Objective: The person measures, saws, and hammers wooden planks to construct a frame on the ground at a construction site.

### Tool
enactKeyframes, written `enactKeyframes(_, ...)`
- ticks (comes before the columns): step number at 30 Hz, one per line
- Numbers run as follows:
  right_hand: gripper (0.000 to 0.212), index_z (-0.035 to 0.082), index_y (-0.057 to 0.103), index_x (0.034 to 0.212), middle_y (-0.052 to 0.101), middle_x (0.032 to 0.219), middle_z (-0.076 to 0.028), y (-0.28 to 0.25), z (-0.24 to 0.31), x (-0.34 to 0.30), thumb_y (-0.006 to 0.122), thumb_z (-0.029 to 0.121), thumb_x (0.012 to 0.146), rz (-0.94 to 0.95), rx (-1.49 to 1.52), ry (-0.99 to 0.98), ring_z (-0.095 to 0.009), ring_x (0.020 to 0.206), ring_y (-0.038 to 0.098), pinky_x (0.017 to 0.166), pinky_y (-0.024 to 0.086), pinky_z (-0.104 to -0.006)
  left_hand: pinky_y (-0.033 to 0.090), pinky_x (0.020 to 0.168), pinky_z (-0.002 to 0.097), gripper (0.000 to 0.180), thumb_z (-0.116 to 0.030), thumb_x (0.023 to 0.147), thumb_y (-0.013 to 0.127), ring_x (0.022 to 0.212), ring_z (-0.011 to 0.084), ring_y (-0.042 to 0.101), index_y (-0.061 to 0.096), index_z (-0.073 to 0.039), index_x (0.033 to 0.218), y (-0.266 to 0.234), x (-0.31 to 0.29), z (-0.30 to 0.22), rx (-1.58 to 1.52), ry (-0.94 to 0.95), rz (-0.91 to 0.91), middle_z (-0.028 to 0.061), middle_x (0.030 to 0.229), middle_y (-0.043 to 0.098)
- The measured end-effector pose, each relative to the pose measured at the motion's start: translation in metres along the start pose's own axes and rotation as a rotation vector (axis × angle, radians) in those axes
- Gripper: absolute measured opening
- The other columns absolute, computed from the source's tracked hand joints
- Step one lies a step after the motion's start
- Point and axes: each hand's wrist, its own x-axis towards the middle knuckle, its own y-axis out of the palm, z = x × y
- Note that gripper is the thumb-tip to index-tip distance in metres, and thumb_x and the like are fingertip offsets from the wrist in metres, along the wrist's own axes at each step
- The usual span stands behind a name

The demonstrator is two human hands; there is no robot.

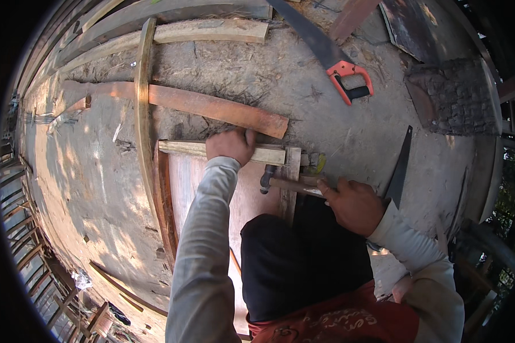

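My left hand (230, 146) is closed over a pale wooden strip (269, 155) that lies along the far edge of a flat wooden panel (217, 183). In my right hand (355, 204) is a hammer (294, 185), gripped by its wooden handle. The dark hammer head (265, 179) is just on the near side of the strip, close to its right end; whether it touches the wood I cannot tell. Another wooden strip (290, 171) runs along the panel's right side, meeting the first at the corner. My knees, in dark trousers, are over the panel's near right part.
A handsaw (326, 54) with an orange handle lies at the far right; a second saw blade (399, 166) is beside my right hand. A long timber (143, 103) crosses a reddish board (217, 108). More planks (212, 31) lie at the back, and a dark charred block (458, 97) stands right.
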Motion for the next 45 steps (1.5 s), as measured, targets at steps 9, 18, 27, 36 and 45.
enactKeyframes(9, 0.047, 0.009, 0.062, 0.132, 0.059, 0.086, -0.011, 0.006, 0.004, -0.008, 0.066, 0.016, 0.086, 0.012, 0.061, 0.039, -0.031, 0.072, 0.064, 0.067, 0.053, -0.043, 0.056, 0.077, 0.0501, 0.054, -0.05, 0.098, 0.039, 0.081, 0.039, 0.072, 0.076, -0.011, 0.09, -0.003, 0.001, -0.002, 0.021, -0.014, 0.006, 0.0206, 0.085, 0.073)
enactKeyframes(18, 0.047, 0.01, 0.062, 0.133, 0.057, 0.087, -0.011, -0.002, -0.004, -0.008, 0.065, 0.018, 0.086, 0.077, 0.075, 0.051, -0.029, 0.073, 0.063, 0.064, 0.052, -0.0417, 0.056, 0.074, 0.0498, 0.049, -0.047, 0.097, 0.043, 0.072, 0.0402, 0.071, 0.074, -0.011, 0.086, 0.005, 0.002, 0.002, 0.036, 0.019, -0.046, 0.0195, 0.076, 0.071)
enactKeyframes(27, 0.05, 0.01, 0.062, 0.132, 0.054, 0.085, -0.008, -0.002, -0.011, -0.005, 0.06, 0.013, 0.082, 0.075, 0.067, 0.051, -0.023, 0.069, 0.059, 0.06, 0.051, -0.0381, 0.054, 0.069, 0.0501, 0.045, -0.044, 0.097, 0.045, 0.066, 0.0392, 0.069, 0.071, -0.012, 0.08, 0.013, 0.004, 0.006, 0.038, 0.059, -0.095, 0.0176, 0.071, 0.069)
enactKeyframes(36, 0.052, 0.012, 0.063, 0.132, 0.051, 0.084, -0.008, 0.0, -0.02, -0.003, 0.061, 0.014, 0.08, 0.069, 0.128, 0.061, -0.023, 0.069, 0.058, 0.058, 0.05, -0.0377, 0.055, 0.065, 0.0463, 0.042, -0.04, 0.095, 0.05, 0.054, 0.0349, 0.066, 0.069, -0.013, 0.069, 0.017, 0.007, 0.009, 0.065, 0.139, -0.219, 0.0158, 0.059, 0.065)
enactKeyframes(45, 0.047, 0.013, 0.061, 0.134, 0.053, 0.083, -0.008, 0.004, -0.03, -0.005, 0.065, 0.02, 0.088, 0.111, 0.245, 0.053, -0.025, 0.069, 0.061, 0.057, 0.05, -0.0407, 0.054, 0.065, 0.0462, 0.041, -0.038, 0.096, 0.051, 0.053, 0.0349, 0.066, 0.067, -0.013, 0.068, 0.017, 0.004, 0.009, 0.046, 0.147, -0.268, 0.0157, 0.058, 0.065)
